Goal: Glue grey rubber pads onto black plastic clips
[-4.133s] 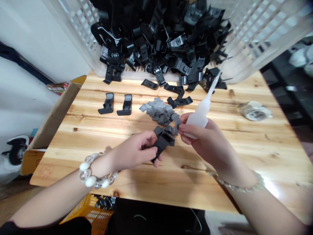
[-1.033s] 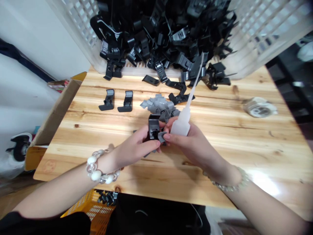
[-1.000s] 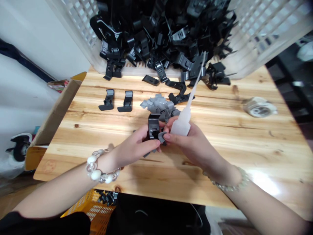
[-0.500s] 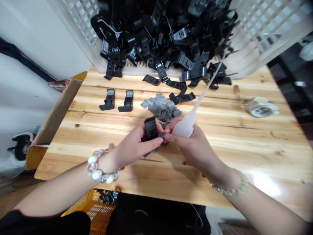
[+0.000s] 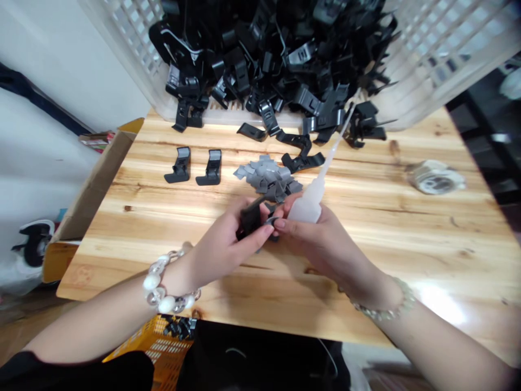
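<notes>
My left hand [image 5: 226, 239] is closed around a black plastic clip [image 5: 251, 216], held tilted above the wooden table. In my right hand [image 5: 325, 239] is a white squeeze bottle with a long thin nozzle [image 5: 311, 198], its tip pointing up and away. The right thumb and forefinger also pinch at a small grey piece [image 5: 271, 221] by the clip, meeting the left thumb. Just beyond the hands lies a heap of small grey pads [image 5: 268, 176]. Two black clips with grey pads, one [image 5: 178, 164] and another [image 5: 209, 167], stand to the left.
A white plastic basket [image 5: 411, 103] full of black clips [image 5: 244, 60] fills the back, some spilling onto the table [image 5: 391, 228]. On the right lies a roll of tape [image 5: 435, 177]. A cardboard box [image 5: 91, 190] is beyond the left edge; a yellow crate [image 5: 163, 353] sits below.
The clip in my left hand has turned, showing a narrower, darker side. The bottle in my right hand has tipped more upright, its nozzle tip shifting left.
</notes>
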The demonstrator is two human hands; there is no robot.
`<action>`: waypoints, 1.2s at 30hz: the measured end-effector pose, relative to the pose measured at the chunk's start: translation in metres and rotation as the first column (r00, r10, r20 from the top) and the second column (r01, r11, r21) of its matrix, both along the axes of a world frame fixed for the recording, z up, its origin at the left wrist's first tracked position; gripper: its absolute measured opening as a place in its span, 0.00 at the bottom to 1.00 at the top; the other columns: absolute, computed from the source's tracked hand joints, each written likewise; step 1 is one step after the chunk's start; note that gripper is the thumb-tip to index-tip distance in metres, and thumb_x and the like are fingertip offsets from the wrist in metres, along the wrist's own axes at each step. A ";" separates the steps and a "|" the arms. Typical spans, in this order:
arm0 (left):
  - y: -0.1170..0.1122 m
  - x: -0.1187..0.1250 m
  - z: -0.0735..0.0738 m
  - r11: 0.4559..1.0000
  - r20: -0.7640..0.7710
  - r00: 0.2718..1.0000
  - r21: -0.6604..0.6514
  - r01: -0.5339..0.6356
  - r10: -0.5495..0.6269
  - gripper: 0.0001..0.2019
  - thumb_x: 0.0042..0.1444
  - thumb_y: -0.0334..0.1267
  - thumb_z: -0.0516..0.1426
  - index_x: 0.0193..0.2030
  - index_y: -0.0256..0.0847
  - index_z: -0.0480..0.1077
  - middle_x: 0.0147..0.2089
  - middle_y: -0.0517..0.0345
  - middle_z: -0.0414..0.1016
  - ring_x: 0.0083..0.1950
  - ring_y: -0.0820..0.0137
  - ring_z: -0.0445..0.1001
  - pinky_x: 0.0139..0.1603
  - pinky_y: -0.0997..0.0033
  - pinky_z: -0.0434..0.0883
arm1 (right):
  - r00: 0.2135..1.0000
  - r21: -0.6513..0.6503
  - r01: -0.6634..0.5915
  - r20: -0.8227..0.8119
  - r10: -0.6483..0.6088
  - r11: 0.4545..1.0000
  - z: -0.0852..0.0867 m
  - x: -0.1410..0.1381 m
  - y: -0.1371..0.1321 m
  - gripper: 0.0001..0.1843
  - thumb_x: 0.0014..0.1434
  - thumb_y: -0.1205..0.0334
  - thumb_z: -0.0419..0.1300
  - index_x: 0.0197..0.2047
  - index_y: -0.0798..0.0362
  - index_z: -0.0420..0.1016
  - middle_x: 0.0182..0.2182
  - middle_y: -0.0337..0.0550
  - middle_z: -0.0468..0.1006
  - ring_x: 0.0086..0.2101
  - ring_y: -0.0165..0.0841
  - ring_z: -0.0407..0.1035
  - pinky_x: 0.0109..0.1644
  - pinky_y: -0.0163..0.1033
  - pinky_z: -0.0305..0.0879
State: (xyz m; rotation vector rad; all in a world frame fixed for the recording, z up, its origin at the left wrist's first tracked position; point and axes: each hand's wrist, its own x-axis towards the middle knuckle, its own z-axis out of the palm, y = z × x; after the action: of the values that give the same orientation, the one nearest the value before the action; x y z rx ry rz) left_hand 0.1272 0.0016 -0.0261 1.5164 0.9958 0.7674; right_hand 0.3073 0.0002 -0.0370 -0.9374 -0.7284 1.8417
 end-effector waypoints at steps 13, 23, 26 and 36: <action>-0.005 -0.006 -0.011 0.967 -0.030 0.986 -0.201 0.157 -0.166 0.25 0.59 0.44 0.61 0.58 0.43 0.55 0.54 0.50 0.69 0.51 0.62 0.73 0.52 0.59 0.74 | 0.961 0.052 -0.042 0.275 0.026 0.998 0.008 -0.007 -0.007 0.17 0.42 0.67 0.74 0.31 0.51 0.69 0.28 0.34 0.73 0.29 0.27 0.68 0.35 0.35 0.70; -0.007 -0.003 -0.002 0.947 0.085 0.987 -0.281 0.158 -0.139 0.14 0.64 0.34 0.51 0.56 0.41 0.56 0.50 0.51 0.68 0.44 0.70 0.73 0.47 0.67 0.76 | 0.989 -0.021 -0.102 0.106 0.104 0.995 -0.001 -0.011 -0.009 0.20 0.43 0.63 0.74 0.34 0.49 0.66 0.27 0.32 0.70 0.26 0.29 0.69 0.32 0.39 0.72; -0.003 -0.004 0.000 0.937 0.126 0.985 -0.314 0.151 -0.116 0.12 0.63 0.33 0.51 0.54 0.40 0.59 0.45 0.55 0.69 0.41 0.71 0.73 0.46 0.68 0.75 | 0.987 0.000 -0.126 0.105 0.125 0.992 -0.003 -0.006 -0.007 0.18 0.47 0.61 0.73 0.35 0.49 0.68 0.26 0.33 0.70 0.25 0.29 0.68 0.32 0.39 0.70; 0.009 -0.006 0.006 0.785 0.363 0.931 -0.585 0.204 0.029 0.14 0.58 0.33 0.60 0.51 0.37 0.71 0.40 0.52 0.74 0.42 0.68 0.75 0.40 0.64 0.79 | 0.962 0.019 0.243 0.125 -0.243 0.970 0.016 0.038 0.037 0.29 0.62 0.35 0.49 0.36 0.50 0.78 0.30 0.43 0.73 0.33 0.31 0.69 0.34 0.36 0.68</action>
State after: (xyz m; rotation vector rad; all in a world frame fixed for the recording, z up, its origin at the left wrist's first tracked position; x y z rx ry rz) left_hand 0.1216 0.0110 -0.0200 0.8056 0.7829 0.5411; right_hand 0.3449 0.0373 -0.0212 -1.0991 -0.6603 1.5765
